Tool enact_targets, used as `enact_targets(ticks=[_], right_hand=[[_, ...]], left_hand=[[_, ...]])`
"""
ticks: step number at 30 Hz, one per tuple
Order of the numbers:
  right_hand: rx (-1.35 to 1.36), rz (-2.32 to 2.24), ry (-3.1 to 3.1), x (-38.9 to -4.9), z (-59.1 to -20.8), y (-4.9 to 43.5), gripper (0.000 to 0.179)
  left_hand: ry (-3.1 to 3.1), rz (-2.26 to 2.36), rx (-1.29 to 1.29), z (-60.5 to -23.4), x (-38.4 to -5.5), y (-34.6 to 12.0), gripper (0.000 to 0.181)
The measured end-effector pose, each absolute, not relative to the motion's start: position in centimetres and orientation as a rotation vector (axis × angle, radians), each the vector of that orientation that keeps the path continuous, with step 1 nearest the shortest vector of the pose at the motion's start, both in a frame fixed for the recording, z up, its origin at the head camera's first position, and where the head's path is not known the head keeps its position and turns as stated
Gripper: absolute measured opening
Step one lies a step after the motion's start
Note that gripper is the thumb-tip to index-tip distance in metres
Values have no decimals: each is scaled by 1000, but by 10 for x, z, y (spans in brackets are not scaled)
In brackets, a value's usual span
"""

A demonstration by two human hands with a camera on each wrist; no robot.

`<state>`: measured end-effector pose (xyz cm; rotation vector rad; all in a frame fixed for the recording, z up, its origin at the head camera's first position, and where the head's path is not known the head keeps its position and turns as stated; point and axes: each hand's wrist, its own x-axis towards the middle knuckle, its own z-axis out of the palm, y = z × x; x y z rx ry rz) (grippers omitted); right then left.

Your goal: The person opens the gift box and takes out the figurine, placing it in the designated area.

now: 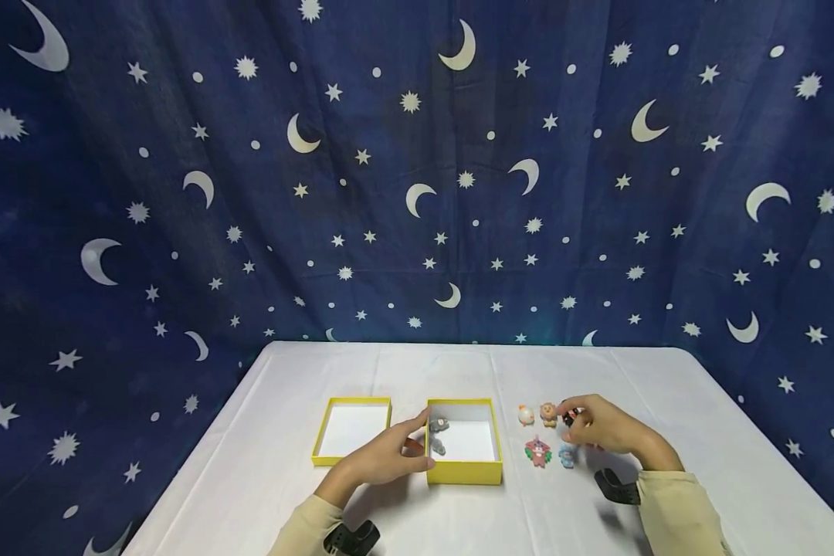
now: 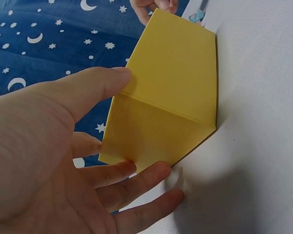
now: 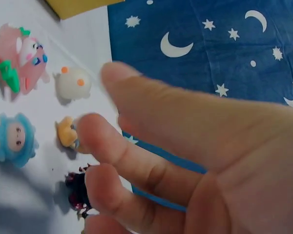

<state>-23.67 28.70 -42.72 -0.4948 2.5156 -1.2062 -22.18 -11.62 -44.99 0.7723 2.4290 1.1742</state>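
My left hand (image 1: pixel 385 457) rests at the near-left corner of an open yellow box (image 1: pixel 464 472) with a white inside. In the left wrist view the thumb lies on one outer wall and the fingertips touch the adjoining wall, fingers fairly straight. Grey figurines (image 1: pixel 439 425) lie along the box's left side. My right hand (image 1: pixel 608 425) is over a dark figurine (image 3: pixel 77 190), thumb apart from the fingers; in the right wrist view the fingertips overlap it. Around it are a tan figurine (image 1: pixel 548 415), a white round one (image 1: pixel 526 415), a pink one (image 1: pixel 538 452) and a blue one (image 1: pixel 566 455).
Left of the box lies a shallow yellow lid (image 1: pixel 351 430), its white inside facing up. A white cloth covers the table (image 1: pixel 459 371). Behind it hangs a dark blue curtain (image 1: pixel 389 232) with moons and stars.
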Motion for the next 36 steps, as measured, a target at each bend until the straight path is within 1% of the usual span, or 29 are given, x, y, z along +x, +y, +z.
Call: enact_targets(ticks=[3, 11, 18, 25, 32, 36], right_hand=[[-519, -1226, 2558, -237, -428, 280, 49], [-651, -1247, 2734, -243, -427, 255, 43], [-659, -1353, 2716, -239, -418, 232, 42], [-672, -1355, 2745, -234, -413, 223, 41], [-690, -1370, 2740, -227, -411, 210, 35], [-672, -1364, 2712, -223, -414, 201, 35]], left_hand=[[2425, 1181, 773, -450, -220, -119, 86], [2414, 1223, 748, -449, -217, -128, 86], [2404, 1232, 759, -449, -217, -129, 85], [2414, 1213, 779, -449, -222, -119, 85], [2413, 1203, 776, -448, -223, -113, 87], [2417, 1193, 762, -448, -221, -114, 87]])
